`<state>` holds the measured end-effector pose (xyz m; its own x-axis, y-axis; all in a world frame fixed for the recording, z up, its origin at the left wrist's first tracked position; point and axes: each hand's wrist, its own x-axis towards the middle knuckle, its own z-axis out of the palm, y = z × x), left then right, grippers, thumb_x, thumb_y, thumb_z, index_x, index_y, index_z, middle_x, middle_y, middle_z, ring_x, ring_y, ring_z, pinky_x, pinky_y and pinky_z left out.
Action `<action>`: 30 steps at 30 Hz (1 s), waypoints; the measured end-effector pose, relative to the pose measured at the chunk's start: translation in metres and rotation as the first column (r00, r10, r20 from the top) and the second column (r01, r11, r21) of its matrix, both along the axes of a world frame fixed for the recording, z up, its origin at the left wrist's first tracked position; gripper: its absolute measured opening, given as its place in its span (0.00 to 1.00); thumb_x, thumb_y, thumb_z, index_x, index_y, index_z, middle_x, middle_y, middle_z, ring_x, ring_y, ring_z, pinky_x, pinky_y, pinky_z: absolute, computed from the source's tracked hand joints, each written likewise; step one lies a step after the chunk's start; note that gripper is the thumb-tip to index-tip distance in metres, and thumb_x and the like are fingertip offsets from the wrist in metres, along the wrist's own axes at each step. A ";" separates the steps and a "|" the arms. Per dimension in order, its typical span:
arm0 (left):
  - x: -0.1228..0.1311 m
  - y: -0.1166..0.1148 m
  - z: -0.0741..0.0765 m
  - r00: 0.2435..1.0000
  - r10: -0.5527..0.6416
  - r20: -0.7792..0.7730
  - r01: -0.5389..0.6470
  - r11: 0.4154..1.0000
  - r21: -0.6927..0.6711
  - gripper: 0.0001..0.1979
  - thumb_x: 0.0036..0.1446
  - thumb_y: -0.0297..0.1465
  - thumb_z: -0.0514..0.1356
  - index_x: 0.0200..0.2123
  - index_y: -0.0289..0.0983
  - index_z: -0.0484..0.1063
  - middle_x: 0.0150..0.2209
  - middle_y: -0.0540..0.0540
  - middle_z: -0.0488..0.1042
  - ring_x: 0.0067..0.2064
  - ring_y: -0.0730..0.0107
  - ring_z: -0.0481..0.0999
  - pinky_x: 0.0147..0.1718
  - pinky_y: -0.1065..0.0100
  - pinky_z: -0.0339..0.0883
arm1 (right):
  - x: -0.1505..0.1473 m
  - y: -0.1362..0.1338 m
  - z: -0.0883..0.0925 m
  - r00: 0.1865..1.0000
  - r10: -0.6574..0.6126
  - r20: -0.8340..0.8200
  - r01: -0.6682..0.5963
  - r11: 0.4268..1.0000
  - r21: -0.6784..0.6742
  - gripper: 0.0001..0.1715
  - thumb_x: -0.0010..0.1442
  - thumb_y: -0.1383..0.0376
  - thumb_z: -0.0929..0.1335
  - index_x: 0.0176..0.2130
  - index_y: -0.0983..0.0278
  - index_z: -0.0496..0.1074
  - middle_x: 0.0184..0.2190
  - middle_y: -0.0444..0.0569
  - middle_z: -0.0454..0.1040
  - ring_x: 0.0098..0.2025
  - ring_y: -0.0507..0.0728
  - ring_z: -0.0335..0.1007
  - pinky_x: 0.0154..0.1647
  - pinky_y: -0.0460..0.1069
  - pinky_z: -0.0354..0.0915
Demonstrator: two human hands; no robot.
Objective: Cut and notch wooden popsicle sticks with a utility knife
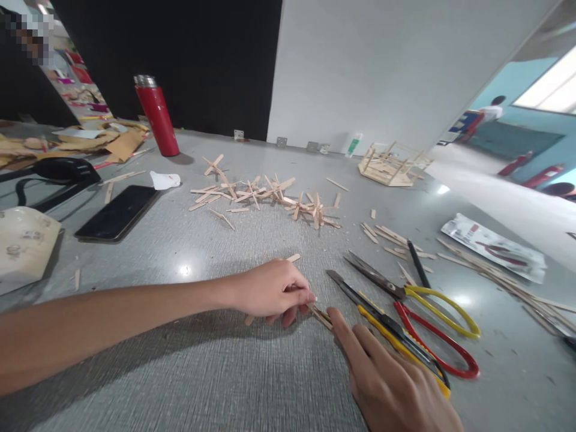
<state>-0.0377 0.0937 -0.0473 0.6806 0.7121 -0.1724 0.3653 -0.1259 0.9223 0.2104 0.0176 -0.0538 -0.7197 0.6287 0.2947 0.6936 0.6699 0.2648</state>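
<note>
My left hand (279, 291) is closed in a pinch on a thin wooden craft stick (320, 316), just above the table. The far end of that stick meets the index finger of my right hand (387, 375), whose fingers are bent together and whose thumb is hidden. Another craft stick (293, 258) pokes out from under my left hand. Right beside my right hand lies a yellow and black utility knife (391, 330). Scissors (400, 292) with one yellow and one red handle rest behind it, blades spread apart.
Several joined and loose craft sticks (265, 192) lie mid-table. A stick frame (389, 167) stands at the back right, near a white packet (495, 247). A red flask (157, 117), phone (117, 213), black strap (63, 171) and paper cup (27, 246) are at left.
</note>
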 end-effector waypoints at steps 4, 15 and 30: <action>0.001 0.000 0.000 1.000 0.002 0.003 -0.002 1.000 0.000 0.16 0.69 0.36 0.53 0.30 0.35 0.72 0.22 0.51 0.74 0.16 0.79 0.68 0.15 0.76 0.60 | 0.000 0.000 -0.002 1.000 -0.025 0.000 0.025 1.000 0.003 0.42 0.49 0.83 0.58 0.63 0.71 0.64 0.37 0.49 0.79 0.29 0.54 0.79 0.26 0.46 0.72; 0.000 0.000 0.001 1.000 -0.002 -0.002 0.002 1.000 -0.006 0.15 0.69 0.35 0.53 0.31 0.35 0.72 0.22 0.51 0.74 0.15 0.78 0.68 0.13 0.76 0.58 | -0.002 0.000 -0.002 0.999 -0.037 -0.002 0.037 0.999 0.020 0.44 0.47 0.83 0.59 0.62 0.70 0.64 0.37 0.46 0.79 0.27 0.53 0.79 0.25 0.46 0.72; 0.001 0.000 0.000 1.000 0.018 0.007 -0.018 1.000 -0.006 0.17 0.69 0.35 0.53 0.27 0.36 0.70 0.20 0.53 0.73 0.15 0.78 0.68 0.18 0.73 0.63 | -0.016 0.001 0.010 0.962 0.000 0.274 -0.092 0.943 0.321 0.35 0.51 0.82 0.60 0.57 0.78 0.70 0.24 0.44 0.67 0.20 0.54 0.67 0.20 0.50 0.59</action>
